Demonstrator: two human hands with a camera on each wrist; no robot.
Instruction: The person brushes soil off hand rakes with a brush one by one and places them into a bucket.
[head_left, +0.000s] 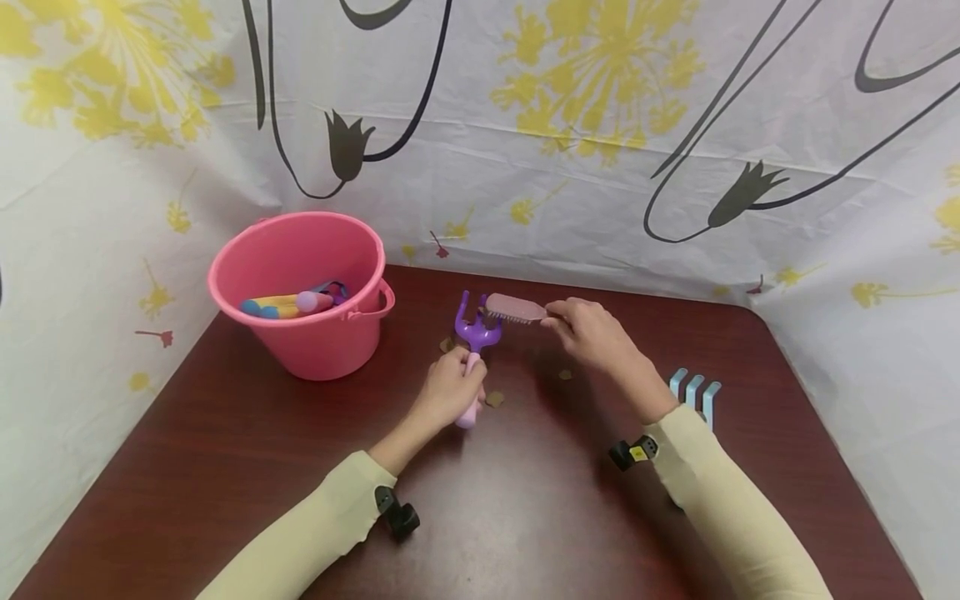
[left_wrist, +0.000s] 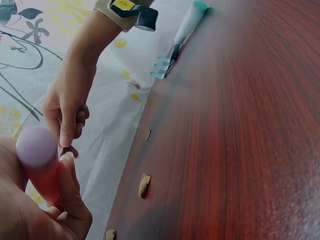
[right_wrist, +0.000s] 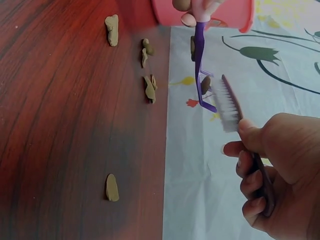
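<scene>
My left hand [head_left: 450,387] grips the pink handle of a small purple garden rake [head_left: 477,335], its tines pointing away from me above the table. My right hand [head_left: 592,333] holds a pink-backed brush [head_left: 517,307] by its handle. The brush's white bristles [right_wrist: 227,107] face down and lie right at the rake's tines. A brown clump [right_wrist: 205,84] clings to the tines beside the bristles. Several flat brown clumps [right_wrist: 112,187] lie scattered on the table beneath both hands.
A pink bucket [head_left: 330,350] at the back left holds several colourful-handled tools [head_left: 292,307]. On the right lies a light-blue hand rake [head_left: 693,392], partly hidden by my right arm. Patterned white cloth [head_left: 480,167] hangs behind the dark wooden table [head_left: 480,517].
</scene>
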